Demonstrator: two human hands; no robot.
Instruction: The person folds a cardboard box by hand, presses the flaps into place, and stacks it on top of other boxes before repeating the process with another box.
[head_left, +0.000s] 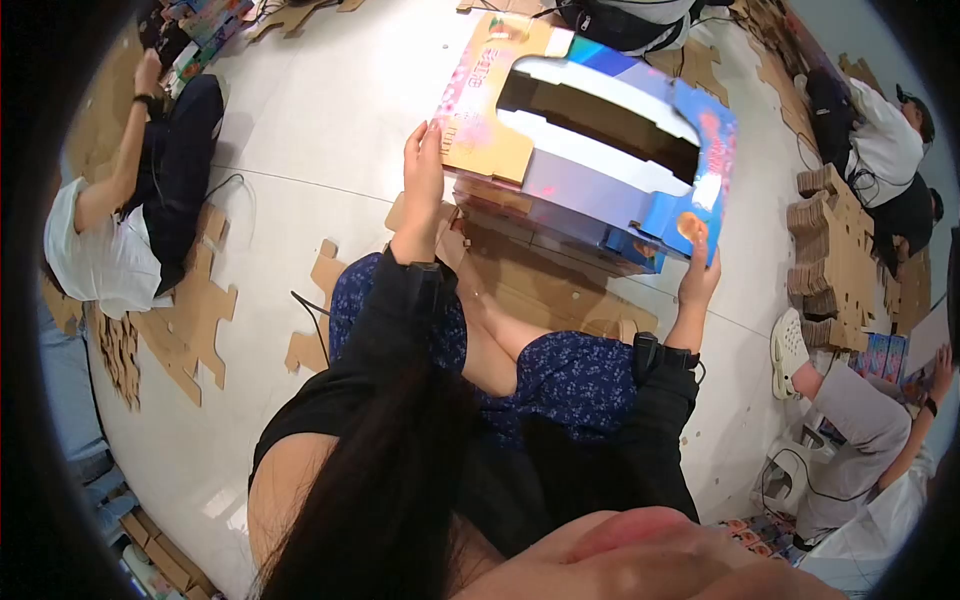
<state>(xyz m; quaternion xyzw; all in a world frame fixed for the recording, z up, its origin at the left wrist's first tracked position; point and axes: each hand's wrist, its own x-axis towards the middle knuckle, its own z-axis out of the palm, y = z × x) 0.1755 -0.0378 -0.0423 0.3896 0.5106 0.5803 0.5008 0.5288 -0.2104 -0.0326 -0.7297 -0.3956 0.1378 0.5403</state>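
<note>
A printed cardboard display box (580, 182), orange at one end and blue at the other, is held up in front of me over the floor. Its top has a long cut-out with white inner flaps. My left hand (424, 175) grips the orange end, fingers against the outer side. At the blue end, my right hand (699, 275) holds the near corner, with the thumb or a finger over the print. Directly below, overlapped by the held box, more printed cardboard (540, 214) in the same colours shows. Beneath that lies a brown cardboard sheet (545, 285) by my legs.
Flat cardboard cut-outs (190, 345) lie on the left floor beside a seated person (110, 240). At right are a tall stack of cardboard pieces (830, 250), a person in pale trousers (860, 420) and other people. A black bag (630, 25) sits at the back.
</note>
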